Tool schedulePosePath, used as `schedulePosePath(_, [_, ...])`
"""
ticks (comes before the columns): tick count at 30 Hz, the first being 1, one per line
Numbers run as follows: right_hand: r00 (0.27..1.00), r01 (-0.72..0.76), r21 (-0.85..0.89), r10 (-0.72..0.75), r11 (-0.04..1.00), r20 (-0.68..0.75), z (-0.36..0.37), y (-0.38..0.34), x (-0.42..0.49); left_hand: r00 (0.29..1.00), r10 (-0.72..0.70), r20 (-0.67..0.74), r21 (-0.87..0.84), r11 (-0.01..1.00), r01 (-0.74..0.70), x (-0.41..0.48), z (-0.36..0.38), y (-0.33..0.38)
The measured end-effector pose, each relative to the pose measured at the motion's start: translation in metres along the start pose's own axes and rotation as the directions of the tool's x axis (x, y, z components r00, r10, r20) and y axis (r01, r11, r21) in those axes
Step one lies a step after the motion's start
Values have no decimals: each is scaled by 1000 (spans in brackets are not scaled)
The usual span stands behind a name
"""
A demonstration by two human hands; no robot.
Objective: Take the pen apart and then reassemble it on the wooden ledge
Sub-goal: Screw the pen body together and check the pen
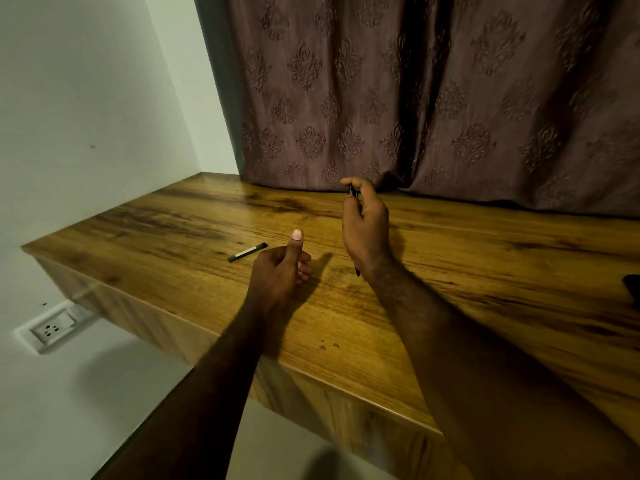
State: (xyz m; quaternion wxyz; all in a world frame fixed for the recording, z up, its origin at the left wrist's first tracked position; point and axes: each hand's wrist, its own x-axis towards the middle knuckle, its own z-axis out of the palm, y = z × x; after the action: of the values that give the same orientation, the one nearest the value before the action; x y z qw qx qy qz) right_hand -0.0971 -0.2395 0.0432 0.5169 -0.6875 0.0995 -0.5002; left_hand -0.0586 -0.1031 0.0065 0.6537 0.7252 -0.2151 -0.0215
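Note:
A black pen cap (247, 252) with a pale strip lies flat on the wooden ledge (485, 271), just left of my left hand. My left hand (282, 270) hovers over the ledge, fingers curled in and thumb sticking up, with nothing visible in it. My right hand (365, 220) is raised above the ledge and grips the black pen body (352, 191). The pen's top shows between thumb and forefinger, and its dark tip pokes out below the wrist; the middle is hidden in the fist.
A patterned brown curtain (433, 98) hangs along the back of the ledge. A white wall (86, 116) closes the left side, with a socket (52, 329) below the ledge. A dark object (633, 285) sits at the right edge of the frame.

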Motion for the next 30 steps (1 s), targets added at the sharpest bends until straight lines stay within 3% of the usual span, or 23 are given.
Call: schedulePosePath(30, [997, 72, -11, -71, 997, 20, 3, -2, -2, 998, -60, 7, -124, 990, 60, -13, 4, 18])
